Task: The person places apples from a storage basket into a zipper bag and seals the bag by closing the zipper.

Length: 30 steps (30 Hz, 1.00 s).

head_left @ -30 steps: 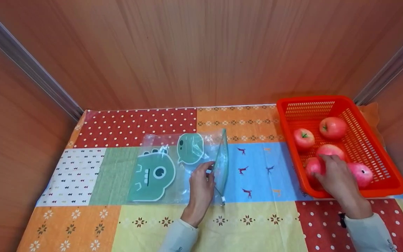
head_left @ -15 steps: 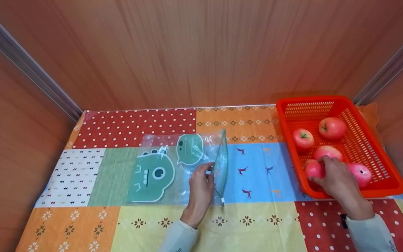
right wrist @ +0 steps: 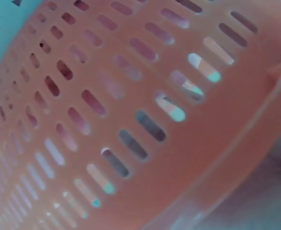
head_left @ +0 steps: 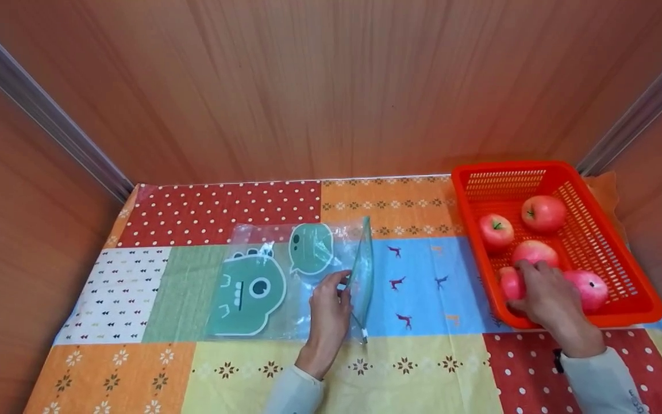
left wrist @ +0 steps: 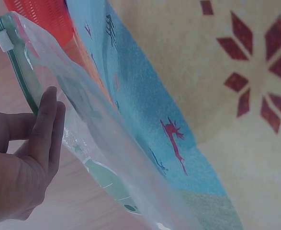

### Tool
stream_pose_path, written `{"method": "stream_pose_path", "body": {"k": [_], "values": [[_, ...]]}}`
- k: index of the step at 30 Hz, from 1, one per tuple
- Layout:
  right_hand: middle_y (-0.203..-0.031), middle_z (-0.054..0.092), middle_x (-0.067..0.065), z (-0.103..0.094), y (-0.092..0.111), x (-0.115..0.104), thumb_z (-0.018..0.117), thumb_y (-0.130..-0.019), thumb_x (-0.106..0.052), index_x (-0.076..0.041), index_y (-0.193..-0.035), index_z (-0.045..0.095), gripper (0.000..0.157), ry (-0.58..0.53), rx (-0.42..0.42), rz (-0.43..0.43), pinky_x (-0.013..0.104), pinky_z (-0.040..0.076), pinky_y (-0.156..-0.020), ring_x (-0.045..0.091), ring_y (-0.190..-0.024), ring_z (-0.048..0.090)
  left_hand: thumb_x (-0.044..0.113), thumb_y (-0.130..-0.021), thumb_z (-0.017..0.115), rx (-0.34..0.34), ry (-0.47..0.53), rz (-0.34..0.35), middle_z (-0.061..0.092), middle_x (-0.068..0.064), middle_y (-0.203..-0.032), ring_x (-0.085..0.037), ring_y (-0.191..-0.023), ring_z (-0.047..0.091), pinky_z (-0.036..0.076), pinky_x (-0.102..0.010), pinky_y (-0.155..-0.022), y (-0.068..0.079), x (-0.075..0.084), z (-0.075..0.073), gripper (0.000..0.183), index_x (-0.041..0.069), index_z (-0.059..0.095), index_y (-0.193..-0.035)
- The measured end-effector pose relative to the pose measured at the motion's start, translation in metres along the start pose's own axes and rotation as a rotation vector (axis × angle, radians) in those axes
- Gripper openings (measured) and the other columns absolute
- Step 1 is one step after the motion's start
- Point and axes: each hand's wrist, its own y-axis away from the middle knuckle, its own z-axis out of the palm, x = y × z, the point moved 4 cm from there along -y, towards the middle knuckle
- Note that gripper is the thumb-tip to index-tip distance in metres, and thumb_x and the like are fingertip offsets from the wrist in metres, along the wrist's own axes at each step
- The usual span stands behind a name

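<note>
A clear zip bag (head_left: 253, 293) with green cartoon prints lies flat in the middle of the cloth, its mouth towards the right. My left hand (head_left: 330, 307) pinches one edge of that mouth, which stands parted. In the left wrist view the green zip strip with its white slider (left wrist: 4, 40) rises beside my fingertips (left wrist: 49, 96). Over at the right, my right hand (head_left: 552, 296) reaches into a red basket (head_left: 472, 230) and grips the front-left apple (head_left: 511, 282), thumb and fingers on either side. The right wrist view holds only the basket's slotted wall (right wrist: 193, 158); the fingers are hidden there.
Around the gripped apple lie several others, among them a back apple (head_left: 543, 214), a left apple (head_left: 496, 232) and a front-right apple (head_left: 587, 290). A patchwork cloth (head_left: 239, 379) covers the table. Wood-grain panels (head_left: 308, 86) enclose the back and sides.
My right thumb and fingers have come down around the front-left apple. The left hand still holds the bag's mouth. The whole head view has shifted slightly.
</note>
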Motion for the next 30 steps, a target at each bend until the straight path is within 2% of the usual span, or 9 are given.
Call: {"method": "stream_pose_path", "body": {"k": [7, 14, 18, 30], "values": [[-0.084, 0.059, 0.016, 0.0026, -0.0042, 0.001, 0.089, -0.076, -0.011, 0.002, -0.109, 0.047, 0.056, 0.0, -0.062, 0.03, 0.061, 0.06, -0.072, 0.035, -0.075, 0.061, -0.014, -0.094, 0.067, 0.012, -0.034, 0.009, 0.075, -0.013, -0.107, -0.024, -0.092, 0.073, 0.064, -0.039, -0.082, -0.0009, 0.0002, -0.0001, 0.031, -0.001, 0.072, -0.122], [-0.085, 0.061, 0.014, 0.0008, -0.001, 0.0058, 0.087, -0.078, -0.011, 0.001, -0.11, 0.05, 0.05, -0.079, -0.041, 0.027, 0.054, 0.059, -0.066, 0.031, -0.075, 0.061, -0.012, -0.095, 0.066, 0.0, -0.006, -0.004, 0.074, -0.012, -0.11, -0.023, -0.093, 0.074, 0.064, -0.037, -0.082, 0.0006, 0.001, -0.0003, 0.032, 0.001, 0.072, -0.124], [-0.089, 0.065, 0.015, 0.0004, 0.0016, 0.0078, 0.088, -0.078, -0.011, 0.002, -0.111, 0.052, 0.051, -0.117, -0.039, 0.03, 0.055, 0.061, -0.068, 0.03, -0.077, 0.062, -0.011, -0.096, 0.066, -0.007, -0.004, -0.009, 0.074, -0.011, -0.111, -0.024, -0.096, 0.073, 0.064, -0.037, -0.083, 0.0001, 0.0007, -0.0009, 0.032, 0.002, 0.071, -0.125], [-0.089, 0.065, 0.017, -0.0001, -0.0004, 0.0035, 0.089, -0.077, -0.012, 0.003, -0.11, 0.052, 0.052, -0.073, -0.076, 0.043, 0.058, 0.061, -0.069, 0.031, -0.075, 0.062, -0.01, -0.096, 0.067, -0.01, -0.016, -0.02, 0.074, -0.012, -0.11, -0.023, -0.09, 0.073, 0.064, -0.037, -0.083, 0.001, -0.0024, -0.0032, 0.033, 0.001, 0.071, -0.127]]}}
